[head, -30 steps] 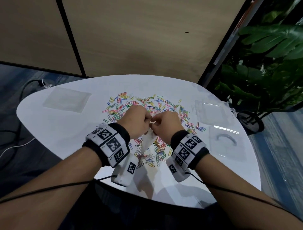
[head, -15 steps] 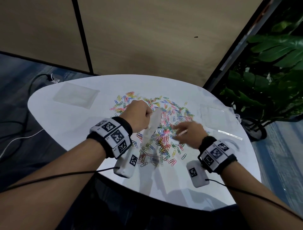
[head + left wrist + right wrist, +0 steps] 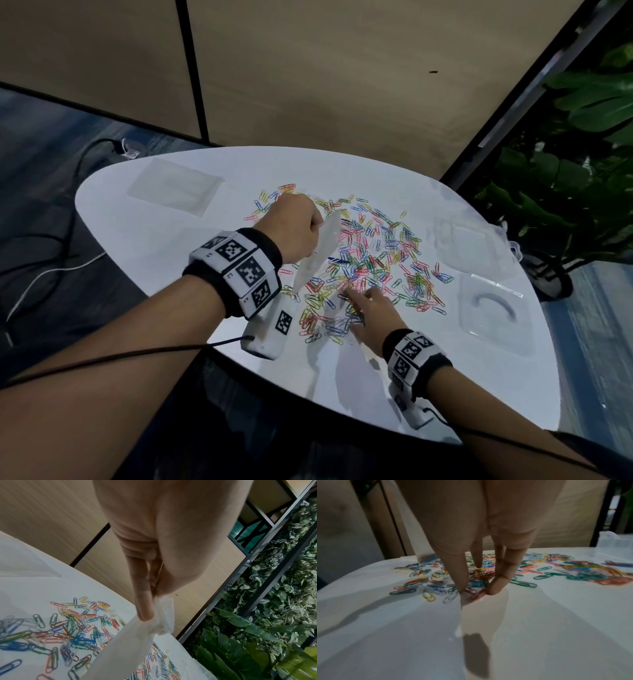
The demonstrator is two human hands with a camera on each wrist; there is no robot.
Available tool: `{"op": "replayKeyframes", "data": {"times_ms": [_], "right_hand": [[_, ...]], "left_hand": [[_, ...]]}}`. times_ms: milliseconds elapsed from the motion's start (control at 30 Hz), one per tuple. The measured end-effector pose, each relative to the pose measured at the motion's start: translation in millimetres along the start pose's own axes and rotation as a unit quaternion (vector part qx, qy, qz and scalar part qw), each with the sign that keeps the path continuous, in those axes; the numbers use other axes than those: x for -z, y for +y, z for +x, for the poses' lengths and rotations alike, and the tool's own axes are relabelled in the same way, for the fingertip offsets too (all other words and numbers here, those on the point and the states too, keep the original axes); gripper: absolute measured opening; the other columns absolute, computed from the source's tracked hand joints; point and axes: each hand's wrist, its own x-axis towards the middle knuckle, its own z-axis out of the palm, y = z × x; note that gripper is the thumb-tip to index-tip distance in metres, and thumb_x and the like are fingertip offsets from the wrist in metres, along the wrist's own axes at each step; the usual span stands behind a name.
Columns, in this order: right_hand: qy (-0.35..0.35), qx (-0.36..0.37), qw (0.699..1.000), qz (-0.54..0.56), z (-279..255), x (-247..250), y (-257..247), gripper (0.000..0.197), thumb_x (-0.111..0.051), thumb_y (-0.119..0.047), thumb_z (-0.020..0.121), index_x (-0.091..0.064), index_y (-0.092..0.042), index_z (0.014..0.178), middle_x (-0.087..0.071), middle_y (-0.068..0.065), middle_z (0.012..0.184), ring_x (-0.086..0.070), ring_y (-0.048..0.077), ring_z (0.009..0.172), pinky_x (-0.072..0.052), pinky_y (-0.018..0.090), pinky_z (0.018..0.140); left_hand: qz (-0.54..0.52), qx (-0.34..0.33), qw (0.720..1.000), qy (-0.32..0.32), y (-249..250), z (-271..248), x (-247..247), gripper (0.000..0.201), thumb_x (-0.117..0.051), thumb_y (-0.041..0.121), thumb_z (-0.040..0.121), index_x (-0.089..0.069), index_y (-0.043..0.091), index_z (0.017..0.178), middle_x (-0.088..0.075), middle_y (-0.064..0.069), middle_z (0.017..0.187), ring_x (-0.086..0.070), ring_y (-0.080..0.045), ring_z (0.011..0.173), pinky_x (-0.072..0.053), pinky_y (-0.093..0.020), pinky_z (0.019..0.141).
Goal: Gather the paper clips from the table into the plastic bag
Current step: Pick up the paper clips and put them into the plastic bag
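Note:
Several coloured paper clips (image 3: 373,260) lie scattered over the middle of the white table (image 3: 144,246). My left hand (image 3: 294,229) is raised over the pile's left side and pinches the top edge of a clear plastic bag (image 3: 318,253), which hangs down toward the table. In the left wrist view the thumb and fingers (image 3: 145,609) clamp the bag (image 3: 120,649) at its mouth. My right hand (image 3: 366,311) reaches down onto the near edge of the pile. Its thumb and fingertips (image 3: 496,586) touch the table and pinch a pink clip (image 3: 477,593).
A flat clear bag (image 3: 174,186) lies at the table's far left. Clear plastic packaging (image 3: 469,243) and a clear tray (image 3: 493,308) sit at the right. Green plants (image 3: 565,192) stand beyond the right edge. Cables (image 3: 51,270) run over the floor on the left.
My right hand let go of the bag and dropped to the right onto the clips. My left hand kept the bag and moved it up and away, to the pile's left side.

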Motion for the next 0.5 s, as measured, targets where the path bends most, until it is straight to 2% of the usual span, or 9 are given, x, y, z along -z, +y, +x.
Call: {"op": "replayKeyframes", "data": {"times_ms": [67,133,200,300,400,467,500], "right_hand": [[0.009,0.023,0.999,-0.033,5,-4,-3,0.058,-0.057,-0.018,0.093,-0.036,-0.031,0.146,-0.036,0.011,0.144,-0.042,0.031,0.125,-0.041,0.037,0.105],[0.033,0.047,0.997,-0.046,10,-7,-3,0.049,-0.054,-0.011,0.094,-0.047,-0.023,0.141,-0.044,0.013,0.140,-0.048,0.030,0.120,-0.046,0.037,0.101],[0.061,0.067,0.995,-0.051,17,-8,-1,0.036,-0.057,-0.001,0.090,-0.062,-0.013,0.124,-0.058,0.014,0.121,-0.059,0.027,0.101,-0.053,0.033,0.087],[0.074,0.052,0.995,-0.031,22,0,1,0.020,-0.059,0.002,0.086,-0.073,-0.007,0.097,-0.066,0.011,0.091,-0.064,0.025,0.080,-0.056,0.031,0.074],[0.083,-0.046,0.988,0.119,23,16,9,0.013,-0.064,-0.005,0.085,-0.077,-0.010,0.085,-0.073,0.004,0.080,-0.066,0.018,0.072,-0.057,0.025,0.074],[0.078,-0.131,0.950,0.273,23,31,14,0.007,-0.073,-0.009,0.082,-0.078,-0.011,0.087,-0.074,0.000,0.077,-0.067,0.009,0.065,-0.055,0.018,0.069],[0.066,-0.160,0.914,0.366,23,40,15,0.008,-0.076,-0.008,0.081,-0.077,-0.008,0.088,-0.075,0.002,0.078,-0.069,0.008,0.064,-0.057,0.018,0.069]], "left_hand": [[0.002,-0.002,1.000,-0.006,0,0,-1,0.029,-0.048,-0.002,0.088,-0.069,-0.004,0.068,-0.070,-0.021,0.068,-0.064,-0.015,0.049,-0.050,-0.022,0.048],[0.006,-0.004,1.000,-0.009,0,0,-3,0.029,-0.048,-0.001,0.088,-0.070,-0.004,0.069,-0.070,-0.022,0.068,-0.063,-0.016,0.050,-0.042,-0.018,0.048],[0.004,-0.005,1.000,-0.011,0,0,-4,0.030,-0.047,-0.001,0.088,-0.069,-0.005,0.068,-0.069,-0.022,0.066,-0.068,-0.023,0.057,-0.043,-0.018,0.050],[0.003,-0.004,1.000,-0.017,0,1,-7,0.030,-0.048,-0.001,0.089,-0.068,-0.004,0.066,-0.069,-0.020,0.067,-0.071,-0.028,0.063,-0.049,-0.022,0.053],[0.003,-0.003,1.000,-0.019,0,1,-8,0.028,-0.048,-0.001,0.088,-0.071,-0.006,0.075,-0.071,-0.024,0.073,-0.073,-0.030,0.069,-0.053,-0.024,0.057],[0.001,-0.001,1.000,-0.020,-1,2,-8,0.027,-0.047,-0.001,0.088,-0.072,-0.006,0.077,-0.071,-0.026,0.077,-0.073,-0.034,0.072,-0.058,-0.029,0.061],[0.001,0.000,1.000,-0.020,-1,2,-8,0.028,-0.047,-0.001,0.088,-0.072,-0.006,0.077,-0.071,-0.027,0.079,-0.073,-0.036,0.074,-0.059,-0.031,0.064]]}}
